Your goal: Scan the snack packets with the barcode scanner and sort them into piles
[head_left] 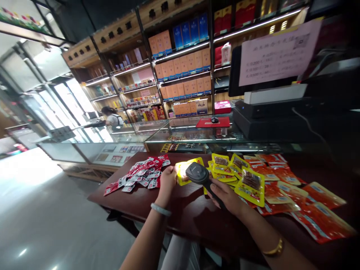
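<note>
My left hand (166, 182) holds a yellow snack packet (182, 173) up over the dark red table (157, 204). My right hand (226, 195) grips a black handheld barcode scanner (198, 174), its head lying just over the packet. To the right of the scanner lies a pile of yellow snack packets (247, 180). A spread of small red packets (142, 174) lies to the left of my left hand.
Larger orange-red packets (298, 202) cover the table's right side. Behind the table stand glass counters (174, 137), a black register with a pink notice (278, 56), and shelves of boxed goods (182, 60). A person (112, 118) sits far left behind the counter.
</note>
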Motion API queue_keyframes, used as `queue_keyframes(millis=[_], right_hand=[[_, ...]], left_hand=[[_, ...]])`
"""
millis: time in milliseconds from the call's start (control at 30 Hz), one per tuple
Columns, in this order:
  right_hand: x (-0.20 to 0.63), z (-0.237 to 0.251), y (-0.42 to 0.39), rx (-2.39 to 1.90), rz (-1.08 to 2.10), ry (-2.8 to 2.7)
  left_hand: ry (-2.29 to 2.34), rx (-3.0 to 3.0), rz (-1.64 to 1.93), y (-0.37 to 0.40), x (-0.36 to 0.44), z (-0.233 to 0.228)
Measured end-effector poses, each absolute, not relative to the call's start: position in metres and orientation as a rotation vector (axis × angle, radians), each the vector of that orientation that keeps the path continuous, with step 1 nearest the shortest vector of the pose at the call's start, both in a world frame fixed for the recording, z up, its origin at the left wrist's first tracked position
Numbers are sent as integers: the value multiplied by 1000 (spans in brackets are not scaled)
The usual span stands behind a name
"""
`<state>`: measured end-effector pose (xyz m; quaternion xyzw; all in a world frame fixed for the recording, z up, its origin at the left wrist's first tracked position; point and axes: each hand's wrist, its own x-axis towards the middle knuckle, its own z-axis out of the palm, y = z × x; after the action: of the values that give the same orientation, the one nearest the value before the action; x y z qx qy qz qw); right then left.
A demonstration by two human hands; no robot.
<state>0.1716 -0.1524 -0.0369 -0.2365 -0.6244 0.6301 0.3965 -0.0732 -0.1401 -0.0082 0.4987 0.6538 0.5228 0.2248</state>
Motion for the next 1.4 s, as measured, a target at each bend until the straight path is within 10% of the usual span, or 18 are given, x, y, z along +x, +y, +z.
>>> queue_keyframes(millis=[800,1400], right_hand=[[256,-59,-190,-867,1451,-917],[146,-26,-154,-859,1596,-1505]], left_hand=[[1298,1124,1091,-112,120,-41],[1657,1373,1235,-148,-55,-44]])
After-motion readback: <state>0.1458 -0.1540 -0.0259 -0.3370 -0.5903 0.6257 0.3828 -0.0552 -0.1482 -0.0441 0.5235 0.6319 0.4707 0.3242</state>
